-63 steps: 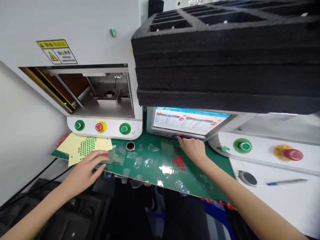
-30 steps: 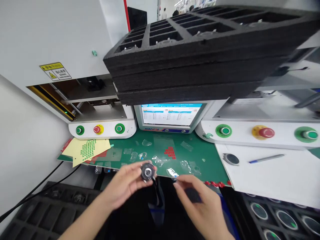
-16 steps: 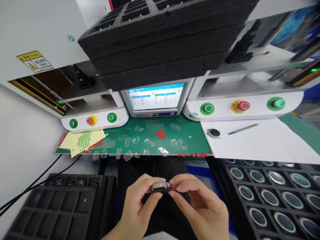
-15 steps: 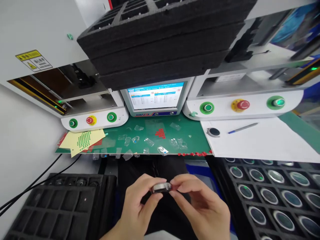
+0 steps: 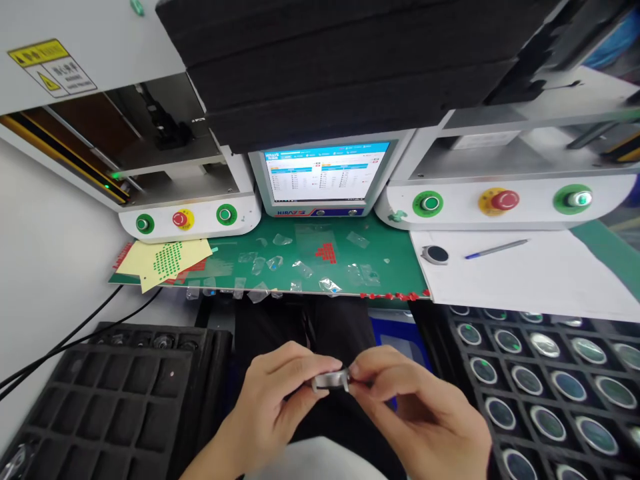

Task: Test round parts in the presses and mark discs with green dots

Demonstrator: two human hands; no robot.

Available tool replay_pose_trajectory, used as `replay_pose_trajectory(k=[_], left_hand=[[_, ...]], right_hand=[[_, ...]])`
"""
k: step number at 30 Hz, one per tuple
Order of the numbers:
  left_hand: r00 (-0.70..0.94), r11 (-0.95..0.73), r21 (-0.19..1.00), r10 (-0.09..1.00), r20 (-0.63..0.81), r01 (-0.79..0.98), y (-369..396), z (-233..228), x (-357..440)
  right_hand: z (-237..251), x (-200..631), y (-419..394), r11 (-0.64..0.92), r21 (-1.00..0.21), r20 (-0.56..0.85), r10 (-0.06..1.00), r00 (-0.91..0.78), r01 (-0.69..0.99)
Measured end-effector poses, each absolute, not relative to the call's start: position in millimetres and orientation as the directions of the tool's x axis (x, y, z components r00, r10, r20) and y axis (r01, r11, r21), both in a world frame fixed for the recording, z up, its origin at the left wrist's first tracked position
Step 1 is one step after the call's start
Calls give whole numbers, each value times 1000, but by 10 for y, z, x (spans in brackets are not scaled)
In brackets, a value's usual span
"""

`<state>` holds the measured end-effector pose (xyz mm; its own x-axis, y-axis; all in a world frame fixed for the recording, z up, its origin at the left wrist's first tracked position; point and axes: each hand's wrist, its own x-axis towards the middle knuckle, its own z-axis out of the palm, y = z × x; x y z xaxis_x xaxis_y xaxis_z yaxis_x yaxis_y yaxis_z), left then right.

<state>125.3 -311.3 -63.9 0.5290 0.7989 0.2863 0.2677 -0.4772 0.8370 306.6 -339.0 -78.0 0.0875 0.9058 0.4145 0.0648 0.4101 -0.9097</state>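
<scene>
Since half a second ago the two hands have come a little lower and nearer to the body, and the small round metal part point(image 5: 331, 381) is now turned edge-on between them. The left hand point(image 5: 273, 407) pinches the part from the left with thumb and fingers narrow around it; the right hand point(image 5: 420, 417) closes its fingertips on the right edge. The part is above the lap, in front of the green work mat point(image 5: 390, 257).

On the small monitor with white screen point(image 5: 325, 175) the red letters "HIRA" can be read on the lower frame; the rest is too small. A yellow warning label point(image 5: 50, 67) is on the left grey machine point(image 5: 75, 40), but its text is not readable.

The left machine panel shows two green buttons and one red stop button point(image 5: 180, 219); the right machine panel point(image 5: 530, 213) shows two green buttons and one red button too. One blue pen point(image 5: 496, 249) and one dark round disc point(image 5: 436, 254) lie on the white sheet point(image 5: 550, 280). A yellow sheet with green dots point(image 5: 167, 259) lies left on the mat. The black tray of round lenses point(image 5: 550, 387) is at right, the black foam tray point(image 5: 115, 400) at left.
</scene>
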Motion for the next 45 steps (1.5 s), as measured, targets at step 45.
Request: replay_pose_trajectory(k=[45], left_hand=[[-53, -35, 994, 998, 40, 103, -2986, -781, 1183]], right_hand=[[-1106, 2989, -3307, 580, -795, 566, 814, -131, 176]])
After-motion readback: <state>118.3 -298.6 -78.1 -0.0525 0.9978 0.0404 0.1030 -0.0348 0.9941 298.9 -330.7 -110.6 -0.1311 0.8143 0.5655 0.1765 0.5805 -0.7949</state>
